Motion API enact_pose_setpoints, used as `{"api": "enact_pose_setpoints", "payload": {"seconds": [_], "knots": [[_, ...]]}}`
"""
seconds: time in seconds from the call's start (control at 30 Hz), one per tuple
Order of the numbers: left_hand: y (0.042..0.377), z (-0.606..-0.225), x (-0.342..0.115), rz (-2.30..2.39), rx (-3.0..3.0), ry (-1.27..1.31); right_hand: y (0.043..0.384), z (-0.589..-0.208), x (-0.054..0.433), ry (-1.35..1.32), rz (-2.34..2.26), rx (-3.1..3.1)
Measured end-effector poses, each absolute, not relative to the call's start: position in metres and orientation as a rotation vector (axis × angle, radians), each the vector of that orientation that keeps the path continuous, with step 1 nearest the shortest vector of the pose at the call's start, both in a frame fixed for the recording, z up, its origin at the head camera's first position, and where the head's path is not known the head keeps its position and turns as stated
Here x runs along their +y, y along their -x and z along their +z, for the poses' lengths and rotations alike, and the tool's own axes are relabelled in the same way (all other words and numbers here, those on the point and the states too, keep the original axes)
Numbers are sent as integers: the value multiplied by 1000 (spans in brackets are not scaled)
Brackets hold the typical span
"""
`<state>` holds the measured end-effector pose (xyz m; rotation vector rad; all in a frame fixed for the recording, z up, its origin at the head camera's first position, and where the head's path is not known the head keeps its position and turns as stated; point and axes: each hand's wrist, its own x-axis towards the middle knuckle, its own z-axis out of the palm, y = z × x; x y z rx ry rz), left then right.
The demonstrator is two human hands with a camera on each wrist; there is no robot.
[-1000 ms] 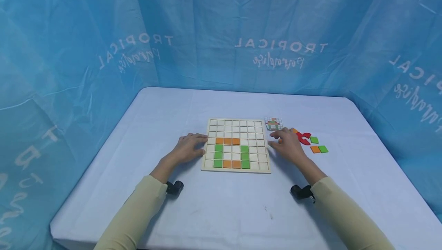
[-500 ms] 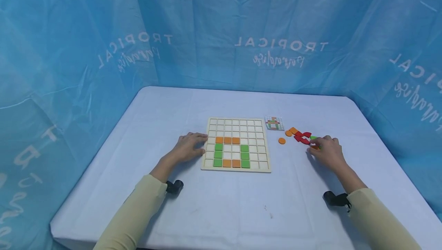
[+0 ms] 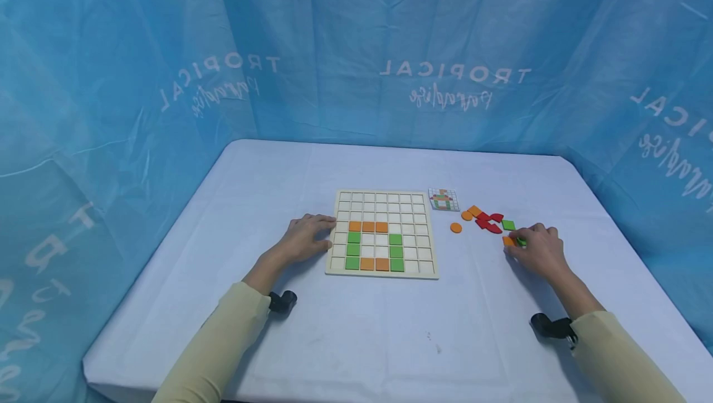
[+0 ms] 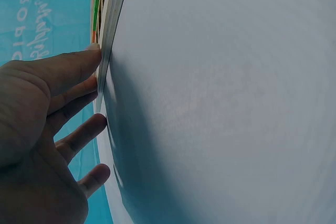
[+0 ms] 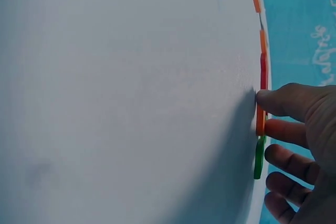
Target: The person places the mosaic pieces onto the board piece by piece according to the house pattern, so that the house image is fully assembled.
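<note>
My left hand (image 3: 303, 239) rests at the left edge of a wooden grid board (image 3: 409, 267), fingertips and thumb right at its rim. In the left wrist view its fingers (image 4: 79, 137) are spread beside the board's side (image 4: 113, 9). Orange and green square tiles form a ring in the board's cells. To the right, my right hand (image 3: 539, 251) holds an orange square tile (image 3: 508, 241) between thumb and index finger, low over the cloth. A green tile (image 3: 521, 242) beside it is partly hidden; the right wrist view shows this green tile (image 5: 259, 158) under the other fingers.
A small pattern card (image 3: 444, 200) lies at the board's upper right corner. Between it and my right hand are orange discs (image 3: 456, 228), red curved pieces (image 3: 492, 228) and another green tile (image 3: 508, 225). A white cloth (image 3: 362, 329) covers the table; blue curtains (image 3: 345, 50) surround it.
My right hand has moved right from the board's edge to the loose tiles, then shifted slightly further right and toward me. The left hand has stayed at the board.
</note>
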<state>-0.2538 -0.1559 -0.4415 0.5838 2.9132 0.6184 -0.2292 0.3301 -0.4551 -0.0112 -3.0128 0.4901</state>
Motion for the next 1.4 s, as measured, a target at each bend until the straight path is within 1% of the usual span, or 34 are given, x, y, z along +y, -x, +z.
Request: {"api": "enact_pose_setpoints", "payload": {"seconds": [0.3,0.47,0.6,1.03,1.23,1.4], "knots": [[255,-441,-157,631,2901,-579,225,-456,331,-18,538,-2976],[255,-441,-158,625,2900,-564,228,-453,318,-31,586,-2955],[253,-440,-158,634,2903,-566,235,-446,291,-76,648,-2959],[254,-440,-156,623,2911,-600,256,-442,181,-391,727,-2881],[255,-442,-155,624,2904,-564,268,-446,151,-490,630,-2877],[255,-444,-156,619,2907,-555,275,-450,138,-535,533,-2896]]}}
